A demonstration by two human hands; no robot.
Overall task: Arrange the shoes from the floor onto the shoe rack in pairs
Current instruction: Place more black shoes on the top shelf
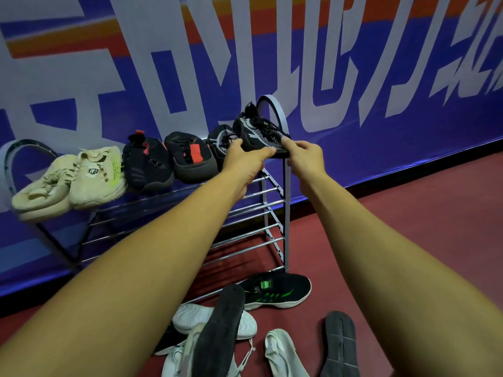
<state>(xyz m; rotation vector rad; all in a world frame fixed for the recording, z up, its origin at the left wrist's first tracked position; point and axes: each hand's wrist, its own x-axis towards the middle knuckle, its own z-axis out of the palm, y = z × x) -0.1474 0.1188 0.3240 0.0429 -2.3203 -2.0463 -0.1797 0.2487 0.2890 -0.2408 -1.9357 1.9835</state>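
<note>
Far left on the top tier of the chrome-railed metal shoe rack with grey arched ends (285, 219), there's a pair of cream knit sneakers (81, 183), side by side. Next along, a pair of black sneakers with red patches (148, 164), leaning together. Then a single black-and-white knit sneaker (217, 140) sits on the same tier, partly hidden behind the wrist.

And here's the action: the left hand (245, 156) grasps the matching black-and-white knit sneaker with loose laces (261, 131) from underneath, fingers curled round the sole. The right hand (304, 156) pinches the other end of that sole. The shoe is held up at the rack's right end, just beside its partner, above the top rails; I can't tell whether it touches them.

Down on the dark red floor (408, 240) in front of the rack lies a white sneaker with a ridged sole (190, 317). Across it is a shoe turned black sole up (217, 330), and behind that a black sneaker with green stripes and a white sole (280, 288). Nearer are a white slip-on shoe (283, 355) and, furthest right, another dark grooved sole facing up (339, 346).

Behind it all hangs a blue wall banner with big white lettering (353, 77).
</note>
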